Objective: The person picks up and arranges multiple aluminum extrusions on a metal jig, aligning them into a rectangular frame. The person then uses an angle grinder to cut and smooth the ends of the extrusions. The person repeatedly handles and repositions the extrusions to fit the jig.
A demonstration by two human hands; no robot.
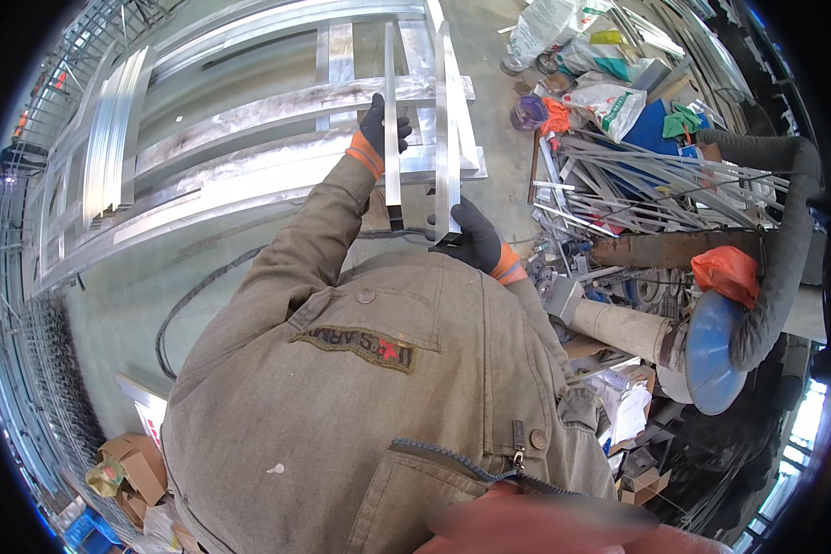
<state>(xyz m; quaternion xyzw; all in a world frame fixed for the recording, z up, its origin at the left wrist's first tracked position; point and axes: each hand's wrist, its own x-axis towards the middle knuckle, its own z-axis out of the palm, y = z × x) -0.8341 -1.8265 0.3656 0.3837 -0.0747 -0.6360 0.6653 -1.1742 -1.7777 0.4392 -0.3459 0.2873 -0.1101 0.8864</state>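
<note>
Both my hands wear dark gloves with orange cuffs. My left hand [373, 126] is closed around a thin silver metal bar [391, 166], its fingertips showing on the bar's right side. Beside it, my right hand [479, 240] grips the near end of a thicker silver metal bar [447, 138]. The two bars run side by side, away from me, with a gap between them. Their far parts lie over a silver metal frame [277, 109] of long rails and crosspieces. The right palm is partly hidden by the bar's end.
A stack of metal strips [115, 134] lies across the frame's left part. At right are a heap of metal offcuts [656, 175], white sacks [609, 106], a grey flexible duct [799, 203] and a blue funnel-shaped hood [718, 355]. A black cable [189, 300] curves over the floor.
</note>
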